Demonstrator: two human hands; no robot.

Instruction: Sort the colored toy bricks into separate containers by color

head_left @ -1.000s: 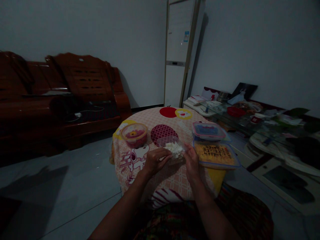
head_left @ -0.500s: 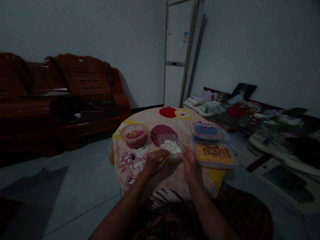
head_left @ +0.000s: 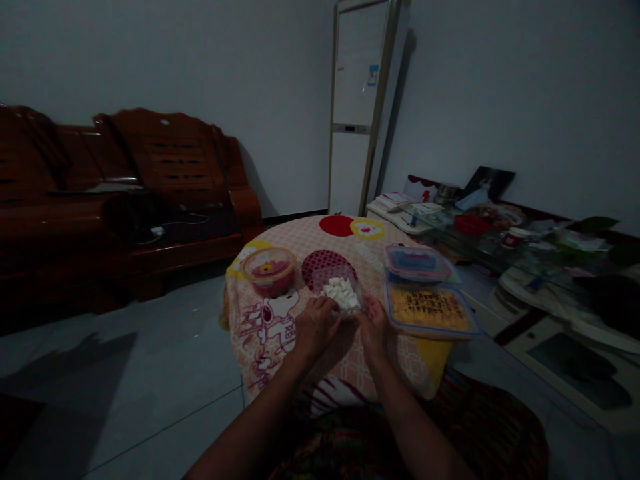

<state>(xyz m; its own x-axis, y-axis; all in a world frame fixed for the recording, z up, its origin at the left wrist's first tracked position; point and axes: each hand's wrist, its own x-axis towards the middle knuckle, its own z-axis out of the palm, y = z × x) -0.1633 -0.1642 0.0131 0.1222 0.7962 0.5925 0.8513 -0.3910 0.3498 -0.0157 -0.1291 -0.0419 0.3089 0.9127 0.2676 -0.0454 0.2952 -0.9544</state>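
Note:
A clear plastic box [head_left: 361,300] with several small white pieces [head_left: 341,291] inside is held just above the near half of the round table. My left hand [head_left: 316,325] grips its near left side, fingers curled at the edge. On the right side, my right hand [head_left: 373,321] is closed around the box's corner. Whether the white pieces are wrapped or loose is too small to tell. Beside my right hand lies a flat container with a blue-rimmed lid [head_left: 431,308], yellowish with dark writing on top.
A round lidded container [head_left: 269,270] stands on the left of the patterned tablecloth [head_left: 295,233]. Behind the flat container is a pink-rimmed blue box [head_left: 416,262]. A wooden sofa [head_left: 175,167] is at left; a cluttered glass-topped stand [head_left: 450,230] is at right.
My left hand has shifted its fingers along the near edge of the clear box. My right hand has moved slightly lower and left on its corner. The other containers keep their places.

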